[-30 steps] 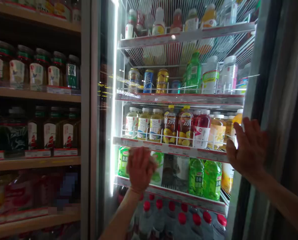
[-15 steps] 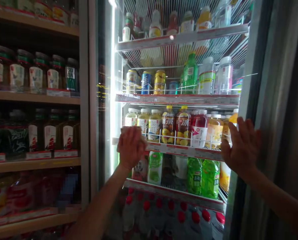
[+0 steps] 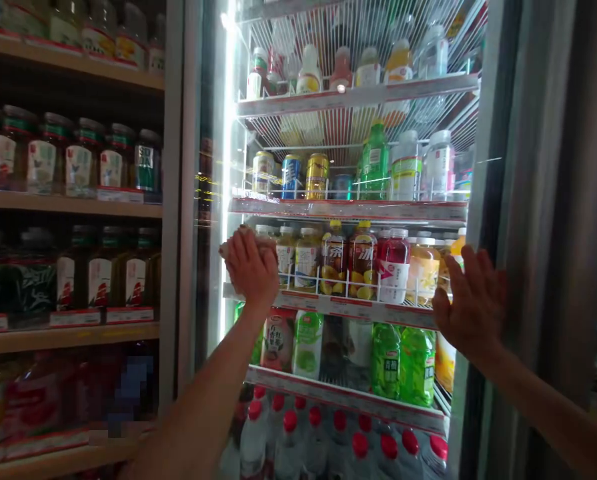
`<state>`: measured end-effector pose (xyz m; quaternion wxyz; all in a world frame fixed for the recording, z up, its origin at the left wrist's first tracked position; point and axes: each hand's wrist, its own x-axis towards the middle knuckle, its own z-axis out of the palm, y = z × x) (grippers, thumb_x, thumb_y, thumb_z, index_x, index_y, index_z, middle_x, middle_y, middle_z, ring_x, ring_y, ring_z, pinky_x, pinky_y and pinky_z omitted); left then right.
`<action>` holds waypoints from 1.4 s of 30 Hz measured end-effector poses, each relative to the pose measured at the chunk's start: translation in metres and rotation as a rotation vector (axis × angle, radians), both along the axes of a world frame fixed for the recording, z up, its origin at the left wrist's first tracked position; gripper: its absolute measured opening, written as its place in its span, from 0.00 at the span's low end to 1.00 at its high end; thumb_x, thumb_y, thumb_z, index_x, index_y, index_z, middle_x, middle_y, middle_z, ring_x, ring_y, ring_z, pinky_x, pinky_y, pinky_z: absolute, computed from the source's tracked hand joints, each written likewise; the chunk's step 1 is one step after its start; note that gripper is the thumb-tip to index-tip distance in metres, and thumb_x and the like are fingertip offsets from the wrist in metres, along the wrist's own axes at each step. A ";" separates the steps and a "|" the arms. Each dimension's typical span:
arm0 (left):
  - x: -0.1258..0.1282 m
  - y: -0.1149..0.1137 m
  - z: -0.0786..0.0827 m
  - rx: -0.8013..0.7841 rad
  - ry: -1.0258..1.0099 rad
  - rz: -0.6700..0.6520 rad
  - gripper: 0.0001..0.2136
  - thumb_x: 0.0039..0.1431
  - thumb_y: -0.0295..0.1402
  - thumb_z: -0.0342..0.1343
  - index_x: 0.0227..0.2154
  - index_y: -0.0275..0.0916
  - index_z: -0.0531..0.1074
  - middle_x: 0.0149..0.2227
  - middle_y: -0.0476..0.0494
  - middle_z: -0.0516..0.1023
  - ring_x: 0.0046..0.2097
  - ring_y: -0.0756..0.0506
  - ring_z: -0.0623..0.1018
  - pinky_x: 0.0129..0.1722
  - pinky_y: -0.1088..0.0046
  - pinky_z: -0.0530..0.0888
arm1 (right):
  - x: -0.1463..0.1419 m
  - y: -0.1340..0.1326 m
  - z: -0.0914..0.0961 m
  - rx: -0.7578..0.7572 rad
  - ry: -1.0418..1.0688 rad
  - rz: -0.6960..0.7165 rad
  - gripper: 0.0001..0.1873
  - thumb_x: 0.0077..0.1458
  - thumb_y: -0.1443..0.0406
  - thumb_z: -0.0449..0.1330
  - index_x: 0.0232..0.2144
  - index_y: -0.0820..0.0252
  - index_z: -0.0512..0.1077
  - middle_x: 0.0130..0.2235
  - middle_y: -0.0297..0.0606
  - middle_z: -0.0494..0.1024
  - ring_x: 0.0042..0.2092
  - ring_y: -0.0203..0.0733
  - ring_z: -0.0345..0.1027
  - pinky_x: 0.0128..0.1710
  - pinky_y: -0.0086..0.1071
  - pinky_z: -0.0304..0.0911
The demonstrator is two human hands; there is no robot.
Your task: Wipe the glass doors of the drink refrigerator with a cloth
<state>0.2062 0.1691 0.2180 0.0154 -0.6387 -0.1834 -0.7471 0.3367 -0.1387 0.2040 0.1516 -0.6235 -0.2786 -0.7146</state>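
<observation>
My left hand (image 3: 253, 270) presses a crumpled, light brownish cloth (image 3: 225, 251) against the glass door of a lit drinks fridge, near the door's left side. Most of the cloth is hidden under the palm and fingers. Over at the right, my right hand (image 3: 471, 303) is raised with its fingers spread and nothing in it, at the glass close to the door's right frame (image 3: 495, 200). Behind the glass, between the hands, stand tea bottles with yellow caps (image 3: 334, 257) and a red drink bottle (image 3: 393, 265).
Wire shelves carry cans (image 3: 317, 176), green bottles (image 3: 385, 360) and, at the bottom, several red-capped water bottles (image 3: 289, 440). On the left, wooden shelves (image 3: 68, 202) hold rows of bottles beside the metal door frame (image 3: 173, 200).
My left hand has slid the cloth left and slightly up across the glass. The right hand stays spread at the door's right side. The view has tilted slightly.
</observation>
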 end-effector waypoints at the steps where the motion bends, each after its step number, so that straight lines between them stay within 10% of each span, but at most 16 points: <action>1: 0.001 -0.004 -0.001 0.020 0.009 -0.004 0.26 0.63 0.39 0.39 0.61 0.30 0.55 0.63 0.30 0.56 0.66 0.37 0.54 0.63 0.51 0.51 | 0.000 0.000 0.000 0.000 -0.009 0.005 0.30 0.58 0.62 0.49 0.62 0.62 0.53 0.63 0.50 0.57 0.65 0.56 0.48 0.60 0.56 0.48; 7: 0.009 -0.043 -0.021 0.801 0.406 -0.116 0.24 0.61 0.43 0.44 0.60 0.45 0.57 0.63 0.46 0.60 0.65 0.44 0.55 0.65 0.57 0.44 | 0.002 -0.003 0.000 -0.025 -0.048 0.045 0.31 0.58 0.62 0.49 0.63 0.61 0.53 0.63 0.49 0.58 0.64 0.57 0.49 0.60 0.57 0.49; 14: 0.000 0.013 0.023 -0.075 -0.036 0.011 0.26 0.62 0.40 0.39 0.60 0.30 0.57 0.62 0.29 0.58 0.64 0.35 0.56 0.61 0.48 0.54 | 0.001 0.001 0.000 -0.001 -0.025 0.025 0.29 0.59 0.62 0.48 0.61 0.64 0.56 0.62 0.51 0.59 0.65 0.55 0.48 0.61 0.54 0.47; 20: 0.020 -0.047 0.024 0.718 0.380 -0.085 0.25 0.61 0.44 0.42 0.60 0.45 0.57 0.63 0.46 0.59 0.65 0.43 0.56 0.65 0.55 0.46 | 0.001 -0.002 -0.001 -0.022 -0.015 0.027 0.28 0.59 0.62 0.48 0.61 0.63 0.57 0.62 0.50 0.59 0.65 0.54 0.48 0.62 0.53 0.46; 25: -0.005 0.015 0.056 0.155 0.109 -0.112 0.26 0.61 0.41 0.42 0.60 0.34 0.58 0.62 0.34 0.59 0.64 0.38 0.57 0.63 0.51 0.51 | 0.000 0.000 0.000 -0.017 0.007 0.027 0.29 0.58 0.63 0.49 0.61 0.62 0.54 0.63 0.50 0.58 0.66 0.54 0.46 0.62 0.53 0.44; 28: 0.001 0.011 0.061 -0.006 0.022 -0.090 0.28 0.62 0.41 0.40 0.60 0.29 0.55 0.63 0.28 0.56 0.65 0.33 0.54 0.62 0.44 0.49 | 0.000 0.001 -0.001 -0.021 0.008 0.006 0.30 0.58 0.63 0.49 0.62 0.62 0.53 0.63 0.51 0.58 0.66 0.53 0.45 0.62 0.53 0.45; 35: 0.031 -0.077 0.026 0.865 0.429 -0.153 0.24 0.62 0.43 0.43 0.60 0.45 0.57 0.63 0.47 0.60 0.66 0.45 0.54 0.66 0.56 0.40 | 0.002 -0.003 -0.001 -0.038 -0.002 0.045 0.31 0.59 0.62 0.49 0.64 0.58 0.50 0.64 0.48 0.57 0.66 0.52 0.45 0.62 0.52 0.44; 42: 0.020 -0.038 0.033 0.155 0.074 -0.069 0.27 0.62 0.43 0.42 0.61 0.35 0.56 0.63 0.34 0.57 0.66 0.37 0.53 0.63 0.51 0.48 | -0.001 0.001 0.000 -0.016 0.035 0.033 0.33 0.59 0.63 0.49 0.65 0.58 0.47 0.64 0.48 0.55 0.66 0.53 0.44 0.62 0.53 0.43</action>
